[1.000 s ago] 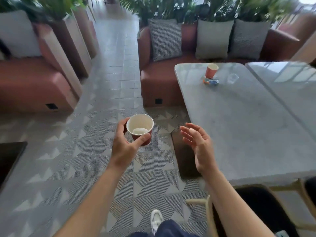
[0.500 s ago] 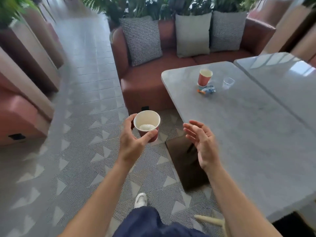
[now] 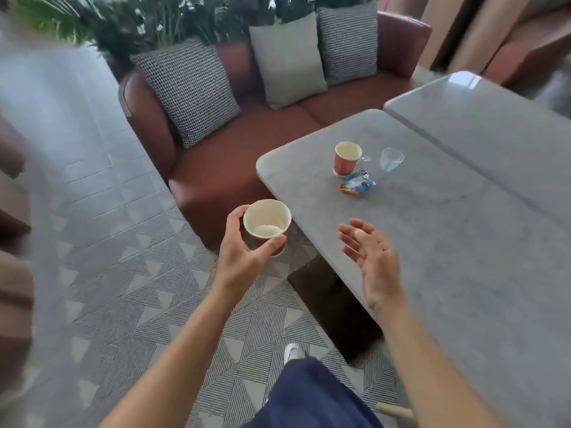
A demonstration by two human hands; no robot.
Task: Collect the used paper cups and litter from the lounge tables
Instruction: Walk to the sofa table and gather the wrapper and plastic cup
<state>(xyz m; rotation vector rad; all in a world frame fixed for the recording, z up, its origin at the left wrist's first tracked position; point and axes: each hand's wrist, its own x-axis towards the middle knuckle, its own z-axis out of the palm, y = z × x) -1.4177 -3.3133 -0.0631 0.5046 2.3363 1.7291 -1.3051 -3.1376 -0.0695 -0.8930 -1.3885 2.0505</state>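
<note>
Tabletop (image 3: 432, 257) bare ahead of right hand (image 3: 374, 267); beyond, paper cup (image 3: 346, 160), wrapper (image 3: 357, 183) (touching), clear cup (image 3: 391, 159) beside

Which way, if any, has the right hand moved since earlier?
Yes: the right hand went from the grey table's edge to over its top.

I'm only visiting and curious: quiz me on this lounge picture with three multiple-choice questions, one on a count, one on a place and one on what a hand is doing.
1. How many cushions lean on the sofa? A) one B) five C) three
2. Where is the blue wrapper? A) on the floor B) on the grey table, beside the standing red cup C) in a pocket
3. The right hand is: A) open, holding nothing B) gripping a bottle C) pinching the wrapper

Answers: C, two checked cushions and one plain one show; B, it lies at that cup's foot; A, its fingers are spread, while the left hand grips a second cup.
</note>
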